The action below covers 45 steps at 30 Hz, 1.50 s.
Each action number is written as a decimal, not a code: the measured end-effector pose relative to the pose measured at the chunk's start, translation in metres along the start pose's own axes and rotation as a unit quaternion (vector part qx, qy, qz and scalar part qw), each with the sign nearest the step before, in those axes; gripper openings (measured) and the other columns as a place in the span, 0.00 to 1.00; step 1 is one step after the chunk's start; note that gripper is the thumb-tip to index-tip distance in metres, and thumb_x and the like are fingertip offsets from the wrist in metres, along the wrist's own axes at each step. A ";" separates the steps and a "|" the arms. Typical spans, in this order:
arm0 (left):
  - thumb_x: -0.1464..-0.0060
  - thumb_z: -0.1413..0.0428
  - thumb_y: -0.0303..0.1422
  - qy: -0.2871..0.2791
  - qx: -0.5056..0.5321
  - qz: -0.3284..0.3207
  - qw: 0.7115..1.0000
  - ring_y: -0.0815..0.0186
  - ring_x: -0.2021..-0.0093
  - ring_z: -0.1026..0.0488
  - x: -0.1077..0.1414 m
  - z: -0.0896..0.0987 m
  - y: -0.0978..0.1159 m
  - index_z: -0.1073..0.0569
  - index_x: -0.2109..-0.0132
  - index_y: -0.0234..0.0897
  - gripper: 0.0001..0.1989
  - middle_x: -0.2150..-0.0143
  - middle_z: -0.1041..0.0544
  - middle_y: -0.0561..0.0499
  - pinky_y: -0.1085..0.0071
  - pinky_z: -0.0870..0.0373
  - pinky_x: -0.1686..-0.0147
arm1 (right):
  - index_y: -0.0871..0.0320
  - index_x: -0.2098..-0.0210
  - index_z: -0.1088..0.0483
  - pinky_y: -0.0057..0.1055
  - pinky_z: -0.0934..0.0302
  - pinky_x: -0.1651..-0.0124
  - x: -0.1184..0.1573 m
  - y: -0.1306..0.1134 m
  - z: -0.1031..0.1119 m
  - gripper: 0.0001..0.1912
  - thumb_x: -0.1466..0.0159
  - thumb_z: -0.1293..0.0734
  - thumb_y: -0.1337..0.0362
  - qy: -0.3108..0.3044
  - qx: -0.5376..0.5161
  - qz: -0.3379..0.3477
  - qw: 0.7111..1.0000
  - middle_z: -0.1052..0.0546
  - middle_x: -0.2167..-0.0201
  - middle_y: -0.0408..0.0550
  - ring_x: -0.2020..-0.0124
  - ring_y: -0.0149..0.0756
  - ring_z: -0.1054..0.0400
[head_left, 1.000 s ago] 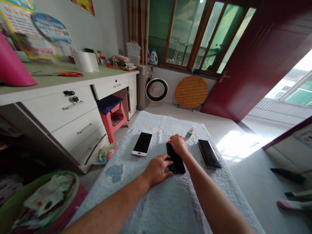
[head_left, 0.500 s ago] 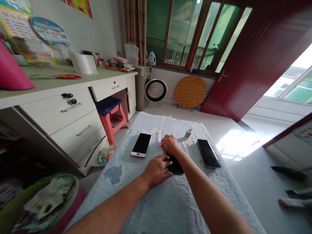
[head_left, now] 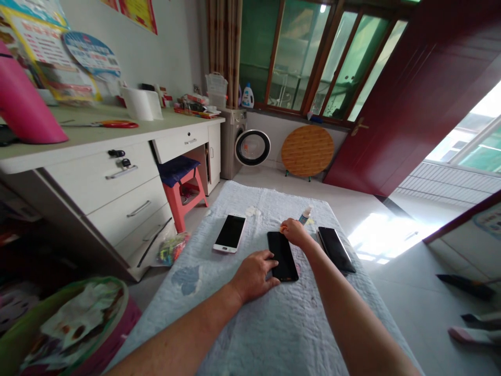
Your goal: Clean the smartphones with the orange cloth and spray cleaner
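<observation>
A black phone [head_left: 285, 258] lies screen up on the cloth-covered table. My left hand [head_left: 256, 274] rests at its left edge, fingers apart, with fingertips on the screen and the thumb near the lower corner. At the phone's top right corner, the closed fingers of my right hand [head_left: 294, 231] pinch a small orange cloth [head_left: 283, 228], mostly hidden by the hand. To the left is a white phone [head_left: 230, 232] with a dark screen. A small spray bottle [head_left: 306, 214] stands partly behind my right hand. Another black phone [head_left: 335, 249] lies on the right, beyond my right forearm.
The pale blue quilted tablecloth [head_left: 235, 334] covers the table. A bin [head_left: 131, 308] with used tissues stands at the lower left. Along the left wall is a white desk [head_left: 113, 188], with a red stool [head_left: 180, 206] beside it. A dark red door [head_left: 376, 104] is at the right.
My right hand has moved right with the orange cloth, from the phone's upper left to its top right corner, uncovering more screen. My left hand stays at the phone's left edge.
</observation>
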<state>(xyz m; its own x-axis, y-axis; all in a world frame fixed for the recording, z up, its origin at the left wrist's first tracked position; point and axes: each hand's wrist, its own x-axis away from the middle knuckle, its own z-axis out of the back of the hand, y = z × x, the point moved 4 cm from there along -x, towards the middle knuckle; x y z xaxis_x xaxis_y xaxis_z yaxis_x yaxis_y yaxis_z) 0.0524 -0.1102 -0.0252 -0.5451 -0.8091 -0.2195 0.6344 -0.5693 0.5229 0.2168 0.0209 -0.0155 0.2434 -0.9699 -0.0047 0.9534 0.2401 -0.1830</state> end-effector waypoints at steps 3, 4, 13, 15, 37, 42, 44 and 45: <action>0.50 0.38 0.42 -0.004 0.000 -0.001 1.000 0.54 0.46 0.29 0.000 0.001 0.001 0.25 0.47 0.38 0.24 0.45 0.27 0.43 0.60 0.34 0.44 | 0.61 0.64 0.23 0.27 0.44 0.60 0.003 0.006 -0.003 0.14 0.40 0.40 0.71 0.010 -0.011 -0.014 1.000 0.22 0.63 0.54 0.62 0.36 0.30; 0.50 0.38 0.42 -0.005 0.001 -0.003 1.000 0.54 0.46 0.29 0.000 0.001 0.001 0.25 0.47 0.38 0.24 0.45 0.27 0.43 0.60 0.34 0.44 | 0.62 0.64 0.23 0.27 0.45 0.60 0.005 0.007 -0.003 0.14 0.41 0.40 0.72 0.014 -0.015 -0.018 1.000 0.22 0.63 0.54 0.62 0.36 0.30; 0.50 0.38 0.40 -0.005 0.000 -0.017 1.000 0.54 0.47 0.29 -0.001 0.001 0.002 0.25 0.48 0.38 0.22 0.46 0.27 0.44 0.60 0.34 0.44 | 0.63 0.63 0.27 0.26 0.46 0.61 0.054 0.002 -0.004 0.11 0.39 0.40 0.71 0.050 -0.032 -0.052 0.997 0.23 0.65 0.54 0.63 0.36 0.31; 0.50 0.38 0.40 -0.007 -0.001 -0.016 1.000 0.54 0.46 0.30 -0.001 0.002 0.002 0.25 0.48 0.38 0.22 0.46 0.27 0.44 0.60 0.34 0.44 | 0.63 0.64 0.27 0.26 0.47 0.62 0.067 0.000 -0.002 0.10 0.40 0.40 0.71 0.049 -0.036 -0.053 0.997 0.23 0.66 0.53 0.64 0.34 0.31; 0.52 0.37 0.34 0.015 0.012 -0.006 1.000 0.55 0.45 0.30 0.001 0.000 0.001 0.25 0.49 0.38 0.21 0.45 0.27 0.44 0.60 0.34 0.43 | 0.60 0.70 0.24 0.24 0.48 0.74 0.127 0.007 0.014 0.11 0.49 0.38 0.67 -0.133 -0.225 -0.058 0.964 0.25 0.77 0.45 0.76 0.31 0.35; 0.53 0.37 0.35 0.019 0.015 -0.019 1.000 0.56 0.45 0.31 0.002 -0.001 0.000 0.25 0.48 0.40 0.23 0.45 0.28 0.45 0.60 0.35 0.43 | 0.60 0.70 0.25 0.25 0.45 0.68 0.120 0.010 0.013 0.11 0.49 0.38 0.65 -0.019 -0.215 -0.059 0.975 0.24 0.72 0.47 0.70 0.33 0.34; 0.52 0.37 0.36 0.027 0.016 -0.017 0.999 0.56 0.45 0.31 0.001 0.000 0.000 0.25 0.48 0.39 0.22 0.44 0.29 0.44 0.60 0.34 0.44 | 0.60 0.71 0.25 0.24 0.46 0.69 0.117 0.013 0.006 0.10 0.49 0.38 0.66 -0.022 -0.235 -0.066 0.970 0.25 0.74 0.46 0.72 0.32 0.34; 0.52 0.38 0.37 0.034 0.013 -0.013 0.999 0.55 0.45 0.31 0.001 0.001 0.001 0.25 0.48 0.39 0.22 0.44 0.29 0.44 0.60 0.34 0.43 | 0.60 0.70 0.25 0.24 0.46 0.71 0.116 0.016 0.002 0.11 0.49 0.38 0.66 -0.031 -0.254 -0.077 0.964 0.26 0.76 0.45 0.73 0.31 0.35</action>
<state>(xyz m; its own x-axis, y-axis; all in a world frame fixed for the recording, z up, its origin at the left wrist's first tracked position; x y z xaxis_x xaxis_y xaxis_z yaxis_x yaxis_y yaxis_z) 0.0515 -0.1115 -0.0243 -0.5214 -0.8032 -0.2881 0.6060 -0.5863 0.5376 0.2603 -0.0878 -0.0165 0.1311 -0.9844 0.1171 0.7720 0.0272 -0.6351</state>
